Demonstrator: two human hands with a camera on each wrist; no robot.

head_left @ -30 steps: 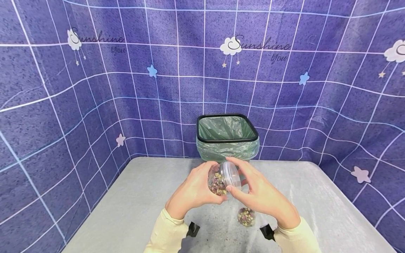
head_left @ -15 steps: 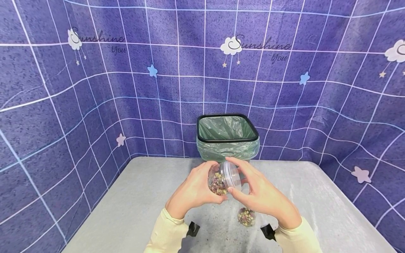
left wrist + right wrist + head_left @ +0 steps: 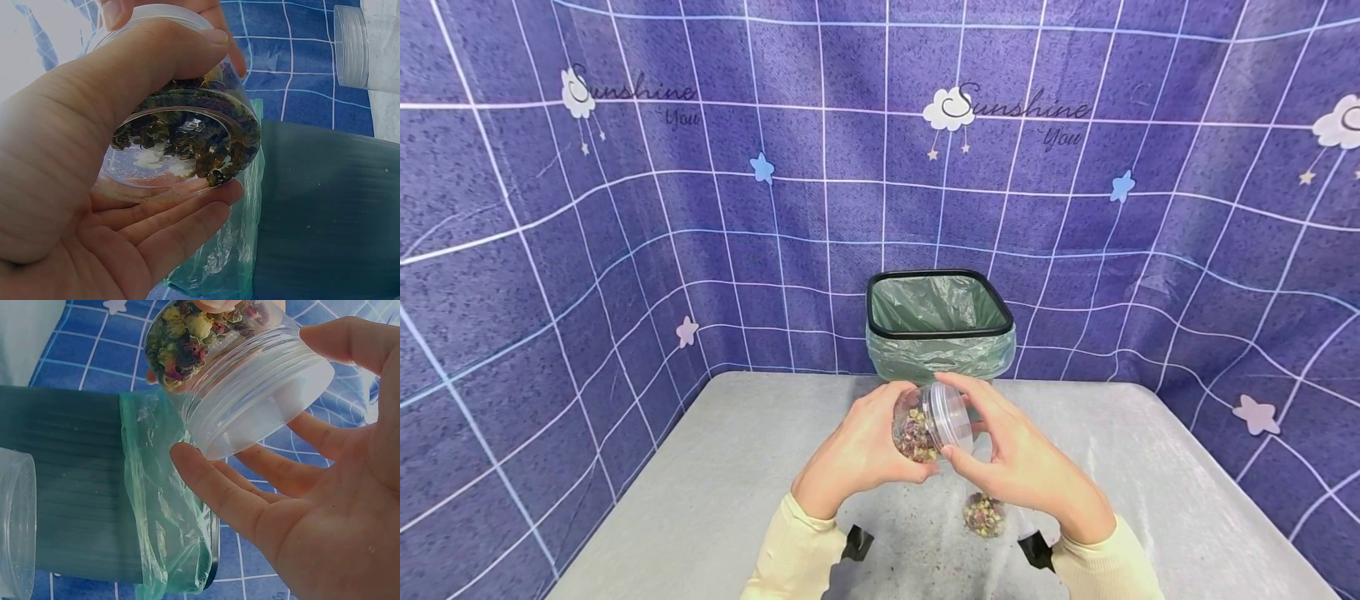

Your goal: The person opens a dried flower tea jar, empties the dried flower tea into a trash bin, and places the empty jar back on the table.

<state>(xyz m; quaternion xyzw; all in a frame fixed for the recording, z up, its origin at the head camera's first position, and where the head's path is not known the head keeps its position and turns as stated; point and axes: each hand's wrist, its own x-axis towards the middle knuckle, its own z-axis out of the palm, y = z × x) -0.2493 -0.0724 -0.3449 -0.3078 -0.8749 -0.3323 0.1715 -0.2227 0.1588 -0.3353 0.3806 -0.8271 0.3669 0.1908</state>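
My left hand (image 3: 859, 446) grips a clear plastic jar (image 3: 913, 435) of dried flower buds, tilted with its lidded end toward the right. Around the clear screw lid (image 3: 952, 414), my right hand (image 3: 1033, 462) curls its fingers and thumb. In the right wrist view the thumb touches the lid's ribbed side and the other fingers are spread along its far edge. The left wrist view shows the jar's base with buds piled against it, thumb over the side and fingers beneath. A second clear jar (image 3: 983, 515) with buds stands on the table below my right hand.
Behind the hands is a bin with a black rim (image 3: 940, 335) and a green plastic liner (image 3: 936, 358). Small crumbs are scattered on the grey tabletop (image 3: 752, 433). A purple gridded curtain (image 3: 820, 208) surrounds the back and sides.
My right thumb has shifted slightly to the right along the lid. The left hand, the held jar and the second jar stay in place.
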